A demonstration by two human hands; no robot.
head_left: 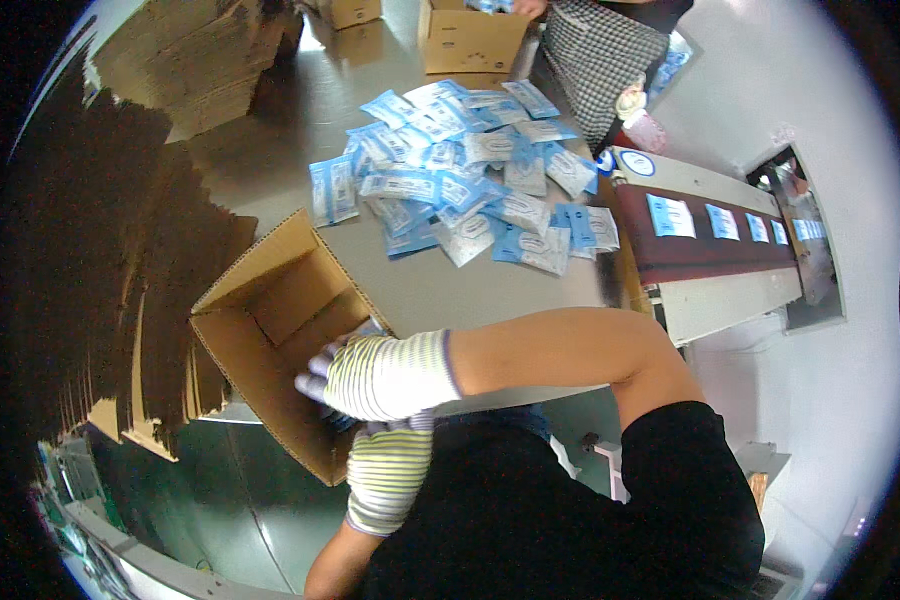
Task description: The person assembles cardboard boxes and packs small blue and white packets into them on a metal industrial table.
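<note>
An open cardboard box (270,330) lies tilted at the table's near left edge. My right hand (390,375), in a striped white and green glove with grey fingertips, reaches across its opening from the right, fingers bent downward and close together. Just below it is my left hand (390,475), in a matching glove, at the box's near right side; its fingertips are partly hidden beneath the right hand. Bits of blue and white packets show in the box around the right hand. What either hand grips is hidden. Beyond the box spreads a loose heap of blue and white sealed packets (435,185).
On the right, a dark conveyor belt (705,265) carries several packets in a row. Flattened cardboard (185,70) is stacked at the left. Across the table (355,275), another person's hand (530,8) touches a second cardboard box (473,45).
</note>
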